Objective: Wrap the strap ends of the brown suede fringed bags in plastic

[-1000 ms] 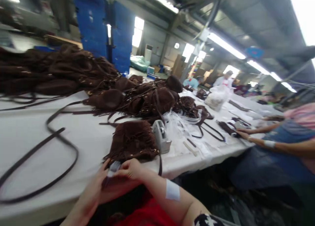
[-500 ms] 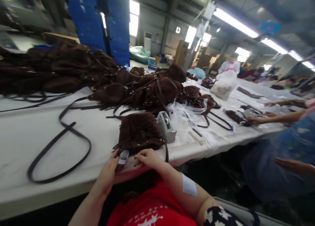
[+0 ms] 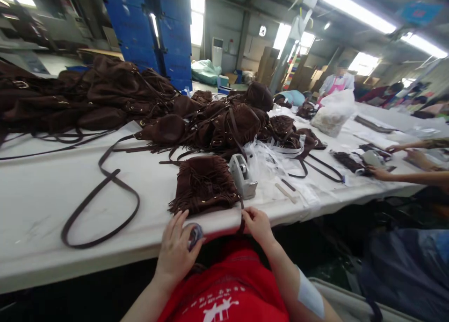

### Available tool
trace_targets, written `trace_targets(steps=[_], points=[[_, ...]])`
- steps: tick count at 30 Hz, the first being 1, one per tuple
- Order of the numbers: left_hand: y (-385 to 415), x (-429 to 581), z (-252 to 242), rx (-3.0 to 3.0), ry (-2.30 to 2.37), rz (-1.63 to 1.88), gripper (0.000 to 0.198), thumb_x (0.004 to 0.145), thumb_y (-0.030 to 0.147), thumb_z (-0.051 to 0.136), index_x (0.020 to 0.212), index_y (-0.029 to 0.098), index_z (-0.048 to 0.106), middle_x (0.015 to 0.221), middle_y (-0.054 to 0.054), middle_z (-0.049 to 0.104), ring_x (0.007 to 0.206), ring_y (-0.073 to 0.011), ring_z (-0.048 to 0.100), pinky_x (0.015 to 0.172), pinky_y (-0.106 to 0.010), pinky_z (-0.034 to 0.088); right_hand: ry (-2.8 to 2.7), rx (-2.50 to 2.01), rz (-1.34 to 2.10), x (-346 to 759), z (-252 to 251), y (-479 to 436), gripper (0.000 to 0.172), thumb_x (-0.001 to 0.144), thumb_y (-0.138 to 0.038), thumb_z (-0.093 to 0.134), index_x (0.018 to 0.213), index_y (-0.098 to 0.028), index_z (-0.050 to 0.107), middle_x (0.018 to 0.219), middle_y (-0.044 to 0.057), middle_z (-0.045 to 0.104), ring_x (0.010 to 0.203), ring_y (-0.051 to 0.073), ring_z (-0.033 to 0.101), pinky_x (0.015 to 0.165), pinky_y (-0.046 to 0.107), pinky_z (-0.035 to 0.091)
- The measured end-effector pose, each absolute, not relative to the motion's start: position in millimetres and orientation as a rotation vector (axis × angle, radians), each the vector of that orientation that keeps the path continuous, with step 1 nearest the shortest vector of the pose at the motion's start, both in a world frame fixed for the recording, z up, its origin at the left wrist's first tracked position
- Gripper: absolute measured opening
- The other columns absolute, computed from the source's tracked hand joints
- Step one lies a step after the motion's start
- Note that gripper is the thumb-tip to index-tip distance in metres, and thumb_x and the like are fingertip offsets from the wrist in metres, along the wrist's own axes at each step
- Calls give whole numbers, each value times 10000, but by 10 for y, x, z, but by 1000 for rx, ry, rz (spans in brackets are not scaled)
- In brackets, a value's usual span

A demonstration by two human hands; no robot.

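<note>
A brown fringed bag [image 3: 206, 184] lies flat near the table's front edge. My left hand [image 3: 177, 247] is just in front of its lower left corner. Between the thumb and fingers it holds a small shiny, bluish, roundish thing [image 3: 195, 235], whose kind I cannot make out. At the bag's lower right, my right hand [image 3: 258, 224] pinches a narrow brown strap [image 3: 241, 225] that hangs over the table edge. A grey tape dispenser [image 3: 242, 177] stands against the bag's right side.
Brown bags [image 3: 224, 125] are heaped behind, with a larger pile [image 3: 105, 93] at left. A long strap [image 3: 135, 205] loops across the white table [image 3: 35, 214]. Clear plastic strips [image 3: 268, 158] lie beyond the dispenser. At right, a co-worker's hands [image 3: 382, 173] handle dark pieces.
My right hand has moved right from the bag's front edge to the strap. My left hand has turned around the small thing it holds. The view has shifted slightly.
</note>
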State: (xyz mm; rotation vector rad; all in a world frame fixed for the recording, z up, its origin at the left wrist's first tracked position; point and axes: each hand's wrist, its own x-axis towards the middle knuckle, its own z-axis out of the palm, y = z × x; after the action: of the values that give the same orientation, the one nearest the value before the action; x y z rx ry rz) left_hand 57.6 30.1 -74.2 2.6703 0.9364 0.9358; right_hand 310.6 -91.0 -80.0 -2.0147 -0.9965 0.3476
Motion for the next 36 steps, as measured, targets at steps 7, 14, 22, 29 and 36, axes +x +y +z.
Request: trace_targets(steps=[7, 14, 22, 29, 36], points=[[421, 726, -1076, 2668, 902, 963, 469, 805, 458, 625, 1143, 160, 493, 1334, -218, 481, 1283, -370, 415, 1085, -534, 332, -1005, -2095, 361, 3271, -907, -1040, 279, 788, -411, 638, 927, -176, 695, 854, 54, 680, 725, 176, 599, 736, 298, 465], [389, 474, -1034, 2613, 962, 1046, 984, 643, 597, 752, 1372, 133, 282, 1395, -236, 404, 1319, -374, 379, 1107, -523, 313, -1011, -2065, 462, 3208, -942, -1026, 316, 801, -410, 603, 991, -168, 676, 827, 46, 682, 690, 179, 591, 696, 307, 461], [160, 196, -1103, 2633, 1090, 1107, 825, 748, 414, 736, 1391, 144, 296, 1454, -239, 324, 1350, -369, 337, 1080, -540, 353, -1003, -2004, 503, 3274, -1052, -995, 398, 784, -417, 598, 1069, -140, 625, 759, 27, 662, 629, 164, 597, 647, 294, 468], [265, 267, -1016, 2833, 944, 935, 363, 831, 236, 642, 1188, 230, 580, 1459, -165, 347, 1343, -353, 351, 1076, -541, 360, -996, -1982, 547, 3277, -1064, -1000, 408, 783, -432, 598, 1072, -144, 617, 768, 28, 662, 635, 164, 609, 632, 289, 477], [581, 278, -887, 2793, 971, 884, 158, 822, 203, 620, 975, 165, 636, 1411, -194, 406, 1313, -352, 391, 1064, -529, 390, -975, -2001, 542, 3273, -983, -1094, 406, 792, -431, 591, 1067, -133, 618, 763, 33, 659, 666, 175, 614, 680, 311, 492]])
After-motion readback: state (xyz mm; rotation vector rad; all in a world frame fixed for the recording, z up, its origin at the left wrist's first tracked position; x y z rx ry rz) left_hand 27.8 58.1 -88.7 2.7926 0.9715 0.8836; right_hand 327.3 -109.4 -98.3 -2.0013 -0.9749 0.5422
